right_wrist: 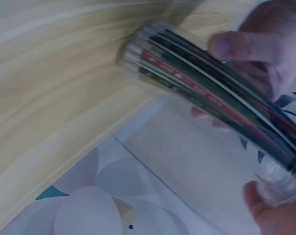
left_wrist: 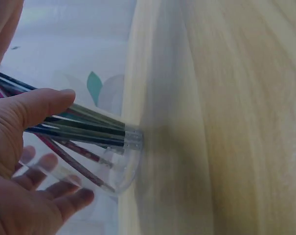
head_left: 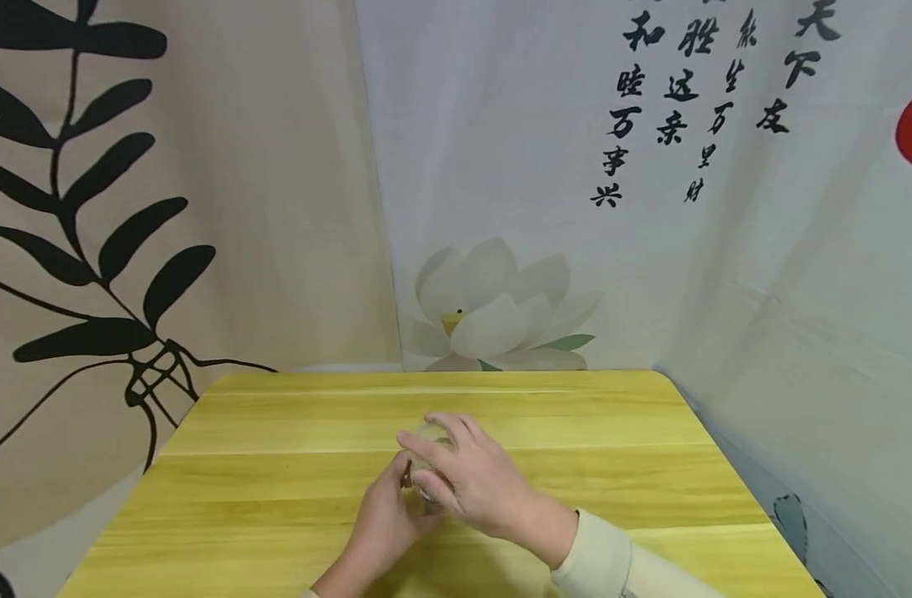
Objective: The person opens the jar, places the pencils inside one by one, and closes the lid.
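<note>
A clear plastic tube (left_wrist: 119,185) holds several long, slim, dark and red pencils (left_wrist: 84,128). Around its body my left hand (head_left: 384,523) curls, the thumb lying along the side in the left wrist view. My right hand (head_left: 474,477) grips the tube's upper end from above, at what looks like a clear cap (right_wrist: 277,183) in the right wrist view. The tube's lower end (right_wrist: 138,49) tilts down close to the wooden table; whether it touches cannot be told. In the head view the hands hide most of the tube.
The yellow wood-grain table (head_left: 277,473) reaches back to a hanging cloth (head_left: 501,166) printed with a lotus and dark writing. At the left is a beige cloth (head_left: 277,208) with black leaf shapes. The table's right edge slants away beside pale fabric.
</note>
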The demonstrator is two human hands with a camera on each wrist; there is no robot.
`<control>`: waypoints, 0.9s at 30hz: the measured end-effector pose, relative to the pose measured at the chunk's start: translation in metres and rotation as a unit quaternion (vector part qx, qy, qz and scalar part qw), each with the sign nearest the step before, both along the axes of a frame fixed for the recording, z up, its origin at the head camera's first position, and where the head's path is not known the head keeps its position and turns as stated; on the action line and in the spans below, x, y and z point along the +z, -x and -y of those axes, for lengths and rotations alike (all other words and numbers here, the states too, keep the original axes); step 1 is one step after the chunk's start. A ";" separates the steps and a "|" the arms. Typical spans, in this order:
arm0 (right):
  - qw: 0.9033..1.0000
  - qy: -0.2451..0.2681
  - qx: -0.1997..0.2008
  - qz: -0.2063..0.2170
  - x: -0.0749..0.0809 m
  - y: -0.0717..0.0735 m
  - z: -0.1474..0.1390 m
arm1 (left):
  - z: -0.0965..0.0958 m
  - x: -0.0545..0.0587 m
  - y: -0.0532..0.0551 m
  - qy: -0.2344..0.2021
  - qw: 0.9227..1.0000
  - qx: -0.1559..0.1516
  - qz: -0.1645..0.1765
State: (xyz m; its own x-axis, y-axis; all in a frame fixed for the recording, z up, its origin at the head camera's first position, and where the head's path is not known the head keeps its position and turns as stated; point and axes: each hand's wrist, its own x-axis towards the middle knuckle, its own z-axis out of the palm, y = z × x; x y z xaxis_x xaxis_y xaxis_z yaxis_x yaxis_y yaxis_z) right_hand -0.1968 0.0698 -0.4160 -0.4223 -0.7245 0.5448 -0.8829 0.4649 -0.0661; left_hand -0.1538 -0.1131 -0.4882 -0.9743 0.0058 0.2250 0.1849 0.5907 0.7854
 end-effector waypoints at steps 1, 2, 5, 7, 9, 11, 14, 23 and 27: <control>1.000 0.001 0.005 -0.004 -0.002 0.001 -0.001 | 0.000 0.001 0.000 -0.003 1.000 0.003 0.004; 1.000 0.004 0.011 -0.003 -0.002 0.001 -0.001 | -0.001 0.002 0.000 -0.010 1.000 0.003 0.009; 0.998 0.038 0.025 0.046 -0.004 0.002 -0.003 | -0.001 0.003 0.000 -0.029 0.999 0.006 0.035; 0.993 0.068 0.026 0.087 -0.003 0.004 -0.003 | -0.001 0.003 -0.001 -0.036 0.998 0.002 0.054; 0.990 0.084 0.028 0.110 -0.002 0.007 -0.005 | -0.002 0.004 -0.001 -0.040 0.997 -0.002 0.071; 0.992 0.066 0.025 0.103 -0.002 0.010 -0.006 | -0.002 0.004 -0.001 -0.041 0.996 -0.007 0.080; 0.997 0.014 0.029 0.067 -0.002 0.014 -0.006 | -0.001 0.004 0.001 -0.037 0.996 -0.016 0.082; 0.998 -0.046 0.042 0.002 0.011 0.023 0.005 | 0.000 0.001 0.004 -0.032 0.996 -0.060 0.055; 0.996 -0.035 0.047 -0.071 0.003 0.026 0.007 | -0.001 0.000 0.005 -0.050 0.996 -0.045 0.057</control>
